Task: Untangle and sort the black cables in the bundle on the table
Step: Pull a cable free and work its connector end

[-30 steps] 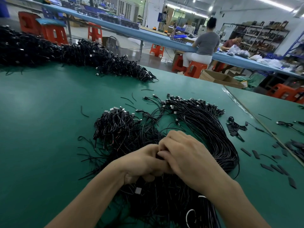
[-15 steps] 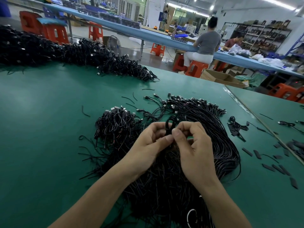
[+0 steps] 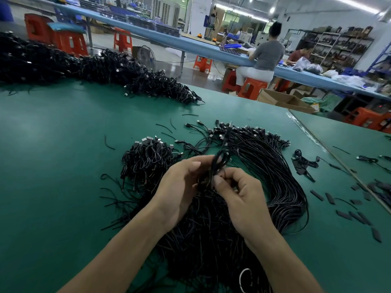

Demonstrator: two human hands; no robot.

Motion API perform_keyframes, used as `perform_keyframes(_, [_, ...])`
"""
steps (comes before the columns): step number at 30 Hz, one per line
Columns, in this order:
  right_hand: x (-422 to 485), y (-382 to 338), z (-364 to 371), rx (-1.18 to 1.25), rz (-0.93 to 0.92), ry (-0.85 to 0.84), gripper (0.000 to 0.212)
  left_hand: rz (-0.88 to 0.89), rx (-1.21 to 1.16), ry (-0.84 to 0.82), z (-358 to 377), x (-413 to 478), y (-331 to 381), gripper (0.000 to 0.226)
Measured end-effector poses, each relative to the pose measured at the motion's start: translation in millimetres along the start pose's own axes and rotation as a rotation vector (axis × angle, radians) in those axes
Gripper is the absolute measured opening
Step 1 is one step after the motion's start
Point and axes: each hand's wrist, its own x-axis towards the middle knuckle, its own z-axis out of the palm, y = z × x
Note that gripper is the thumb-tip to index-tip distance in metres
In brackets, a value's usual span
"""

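1. Fingers (image 3: 190, 168) of the left hand (image 3: 179, 187) and of the right hand (image 3: 243, 199) are curled toward each other, and one looped black cable (image 3: 217, 164) is pinched between them, just above the bundle (image 3: 275, 182).
2. The lower part of this cable is covered by both hands, so it cannot be told where it enters the bundle. Its upper end is blurred.
3. The bundle is laid on the green table (image 3: 53, 166), directly under the hands. Its middle is hidden by the hands and forearms, and its near end is cut off by the lower edge of the view.
4. Small plugs (image 3: 254, 132) are seen at the far end of the bundle, but their type cannot be made out.
5. A smaller coiled bunch (image 3: 148, 161) is placed just left of the bundle.
6. A white ring (image 3: 243, 278) is seen between the forearms, partly covered by cables and cut off below.
7. A long pile (image 3: 84, 66) of black cables is laid along the far side of the table, cut off at the left edge.
8. Short black strips (image 3: 330, 197) are scattered on the right, well apart from the hands.
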Motion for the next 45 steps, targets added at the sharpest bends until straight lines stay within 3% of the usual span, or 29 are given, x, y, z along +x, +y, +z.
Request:
perform_keyframes(2, [-0.3, 4.1, 0.0, -0.029, 0.030, 0.009, 0.011, -0.002, -0.107, -0.038, 0.0, -1.1, 3.2, 0.038])
perform_keyframes(4, [0.0, 8.5, -1.0, -0.064, 0.044, 0.003, 0.008, 0.045, -0.060, -0.046, 0.0, -3.4, 5.6, 0.033])
perform_keyframes(7, [2.4, 11.8, -5.9, -0.001, 0.068, 0.026, 0.010, 0.182, 0.189, -0.013, 0.8, -6.1, 1.8, 0.014])
perform_keyframes(10, [6.4, 9.8, -13.3, 0.009, 0.021, 0.108, 0.013, 0.291, 0.621, 0.113, -2.6, -3.9, -11.1, 0.029])
perform_keyframes(12, [6.8, 7.1, -15.1, -0.007, -0.024, 0.136, 0.013, 0.299, 0.748, 0.174, -4.0, -3.1, -14.0, 0.029])
perform_keyframes(18, [0.5, -4.2, -9.4, 0.022, -0.113, 0.024, 0.018, 0.101, 0.394, 0.091, 0.6, -2.5, -12.0, 0.007])
perform_keyframes(21, [-3.0, -3.6, -5.5, -0.063, -0.102, -0.043, 0.023, 0.016, 0.132, 0.097, 3.2, -2.6, -2.6, 0.040])
perform_keyframes(24, [-3.4, 1.5, -4.1, -0.137, -0.050, -0.048, 0.014, 0.003, -0.009, 0.031, 2.6, -3.5, 3.8, 0.045])
perform_keyframes(28, [-0.4, 7.9, -5.4, -0.130, 0.009, -0.023, 0.007, 0.070, 0.072, -0.004, 4.9, -7.4, 5.5, 0.045])
perform_keyframes(33, [4.8, 10.2, -16.1, -0.103, 0.028, 0.111, 0.010, 0.223, 0.590, 0.106, -0.7, -5.2, -8.1, 0.024])
perform_keyframes(36, [4.6, 5.8, -15.7, -0.086, -0.028, 0.145, 0.012, 0.217, 0.757, 0.090, -1.0, -4.1, -15.5, 0.018])
perform_keyframes(39, [3.1, -1.0, -12.6, -0.116, -0.121, 0.124, 0.017, 0.088, 0.683, 0.006, 2.3, -6.9, -15.6, 0.037])
perform_keyframes(43, [-2.3, -7.4, -6.8, -0.159, -0.182, 0.051, 0.021, -0.131, 0.207, 0.008, 4.7, -5.8, -6.9, 0.055])
perform_keyframes(45, [-5.6, -6.5, -3.7, -0.181, -0.176, 0.023, 0.019, -0.126, 0.156, 0.012, 1.9, -4.3, -5.3, 0.057])
